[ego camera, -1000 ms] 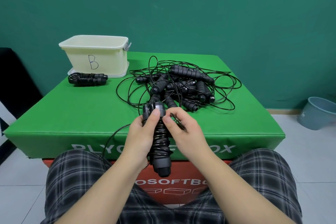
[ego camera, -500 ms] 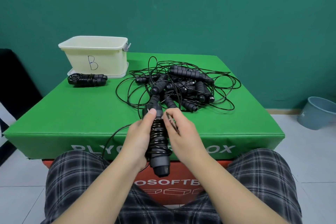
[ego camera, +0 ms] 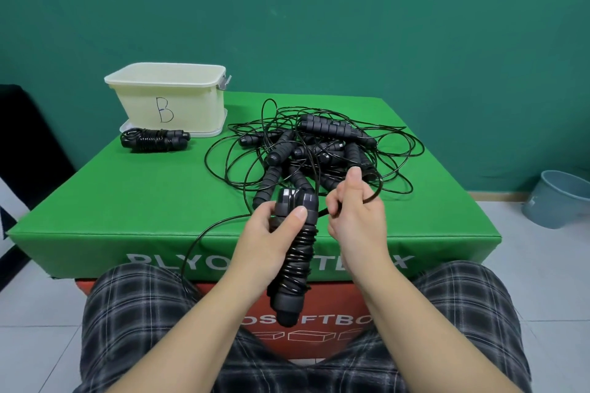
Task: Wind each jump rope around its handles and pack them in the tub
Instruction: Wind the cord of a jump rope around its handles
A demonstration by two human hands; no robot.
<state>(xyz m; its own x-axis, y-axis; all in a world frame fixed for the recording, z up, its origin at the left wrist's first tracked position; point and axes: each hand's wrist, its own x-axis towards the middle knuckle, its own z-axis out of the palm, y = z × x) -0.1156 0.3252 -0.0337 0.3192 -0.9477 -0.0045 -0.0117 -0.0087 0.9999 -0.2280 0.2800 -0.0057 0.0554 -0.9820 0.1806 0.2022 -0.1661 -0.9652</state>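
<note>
My left hand [ego camera: 266, 244] grips a pair of black jump rope handles [ego camera: 295, 260] held together, with cord wound round their middle. My right hand [ego camera: 352, 214] pinches a loop of that rope's black cord [ego camera: 375, 195] just right of the handle tops. A tangled pile of jump ropes [ego camera: 316, 150] with black foam handles lies on the green box behind my hands. One wound jump rope [ego camera: 153, 139] lies in front of the cream tub [ego camera: 169, 99] marked B at the back left.
The green soft box [ego camera: 111, 201] stands on a red one, right in front of my knees. Loose cord [ego camera: 204, 233] hangs over its front edge to the left. A grey-blue bucket [ego camera: 557, 198] stands on the floor at right. A green wall is behind.
My right hand has moved up and to the right, away from the handles, drawing a loop of cord out. My left hand has kept its hold on the handles.
</note>
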